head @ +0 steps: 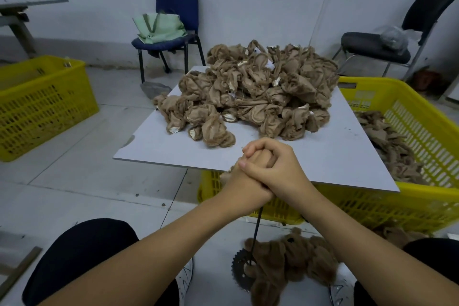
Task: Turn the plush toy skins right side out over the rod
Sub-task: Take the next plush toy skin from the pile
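Head view: both forearms reach forward and meet at centre. Right hand [278, 169] is wrapped over left hand [248, 181], fingers of both curled tight, clasped together around the top of a thin black rod [257, 228]. A bit of tan fabric [229, 169] pokes out at the left edge of the grip; how much skin is inside the hands, cannot tell. The rod runs straight down below the grip to a black toothed sprocket base [239, 268] on the floor between the knees. Just right of that base, below the grip, lies a finished brown plush bear [290, 256], fur side out. Beyond the grip, a heap of inside-out plush toy skins [253, 92] sits on a grey board [173, 146], the board resting on a yellow crate [409, 117] holding more skins. Another yellow crate [42, 99] is far left of the grip. A blue chair [176, 7] behind carries a green bag [159, 27]; its print is too small to read.
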Demonstrator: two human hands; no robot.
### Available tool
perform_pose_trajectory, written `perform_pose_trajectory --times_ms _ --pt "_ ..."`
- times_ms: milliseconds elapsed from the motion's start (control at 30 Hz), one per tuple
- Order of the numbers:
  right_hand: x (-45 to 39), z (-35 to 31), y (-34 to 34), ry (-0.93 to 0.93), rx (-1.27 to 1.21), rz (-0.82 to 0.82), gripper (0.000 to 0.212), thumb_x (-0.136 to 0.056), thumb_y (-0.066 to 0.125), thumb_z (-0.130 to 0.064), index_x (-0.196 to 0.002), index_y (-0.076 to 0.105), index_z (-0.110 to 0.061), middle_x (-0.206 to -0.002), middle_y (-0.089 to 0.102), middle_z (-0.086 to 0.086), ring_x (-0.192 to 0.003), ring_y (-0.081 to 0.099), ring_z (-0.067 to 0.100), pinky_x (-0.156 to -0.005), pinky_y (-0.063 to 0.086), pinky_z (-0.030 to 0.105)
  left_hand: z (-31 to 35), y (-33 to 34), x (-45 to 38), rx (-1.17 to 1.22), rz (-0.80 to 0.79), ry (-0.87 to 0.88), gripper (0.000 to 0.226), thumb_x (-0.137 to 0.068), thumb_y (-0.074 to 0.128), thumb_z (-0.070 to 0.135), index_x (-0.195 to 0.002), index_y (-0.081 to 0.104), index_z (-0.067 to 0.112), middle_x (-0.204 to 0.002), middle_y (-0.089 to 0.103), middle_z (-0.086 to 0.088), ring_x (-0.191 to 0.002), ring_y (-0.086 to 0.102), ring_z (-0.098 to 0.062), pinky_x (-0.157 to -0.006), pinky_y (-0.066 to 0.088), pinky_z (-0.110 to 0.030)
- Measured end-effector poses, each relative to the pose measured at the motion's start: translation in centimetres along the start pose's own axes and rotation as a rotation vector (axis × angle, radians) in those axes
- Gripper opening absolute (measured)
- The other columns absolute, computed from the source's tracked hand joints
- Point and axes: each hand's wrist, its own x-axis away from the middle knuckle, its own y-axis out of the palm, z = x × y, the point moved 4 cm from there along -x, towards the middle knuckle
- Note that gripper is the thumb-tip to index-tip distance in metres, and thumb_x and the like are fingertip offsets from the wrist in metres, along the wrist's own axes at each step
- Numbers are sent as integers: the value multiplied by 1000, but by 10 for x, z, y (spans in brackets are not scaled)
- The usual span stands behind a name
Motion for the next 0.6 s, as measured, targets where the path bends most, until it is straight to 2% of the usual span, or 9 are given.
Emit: perform_pose_trajectory --times_ms 100,167,233,333,467,533,600 --pt "1 6 3 18 -15 -8 17 -77 81 -6 -83 67 -12 -95 73 -3 -99 69 9 -91 54 31 3 -1 6 126 20 75 12 -81 48 15 -92 52 19 -90 46 10 -86 50 -8 -69 43 -28" --pt "2 11 4 35 -45 -14 17 -77 80 -5 -82 65 -11 -95 73 -3 -101 69 9 -91 54 28 2 -2 12 207 27 101 24 -78 51 5 -90 47 25 -90 46 14 -86 51 -6 -68 46 -31" --pt "3 15 7 36 -81 -24 16 -77 79 -5 -81 64 -11 -95 73 -4 -102 68 9 -88 54 23 -4 1 16 274 12 103 25 -76 52 5 -90 45 24 -90 47 11 -87 52 -11 -69 48 -39" --pt "4 23 5 57 -139 6 12 -80 77 -5 -81 66 -11 -96 74 -4 -100 69 9 -83 53 16 -8 4 18 359 -31 9 21 -80 51 13 -98 46 24 -98 50 1 -92 54 -21 -73 51 -51" --pt "12 37 0 116 -191 -7 7 -86 74 -8 -91 71 -12 -104 74 -2 -104 68 13 -89 55 33 -1 3 25 530 -127 -67 39 -88 53 7 -124 51 22 -117 59 -1 -113 60 -15 -94 55 -42" --pt "13 33 -2 93 -222 -17 7 -88 74 -14 -95 72 -14 -108 73 -4 -107 67 11 -89 54 29 -4 -5 24 430 -193 -66 37 -89 56 24 -125 51 30 -124 54 1 -122 52 -15 -104 48 -45" --pt "8 24 -6 44 -202 -46 13 -90 72 -16 -102 72 -14 -111 71 -7 -109 65 7 -90 51 20 -7 -22 19 256 -259 -40 29 -88 49 42 -117 51 45 -126 47 7 -126 41 -15 -112 35 -46"
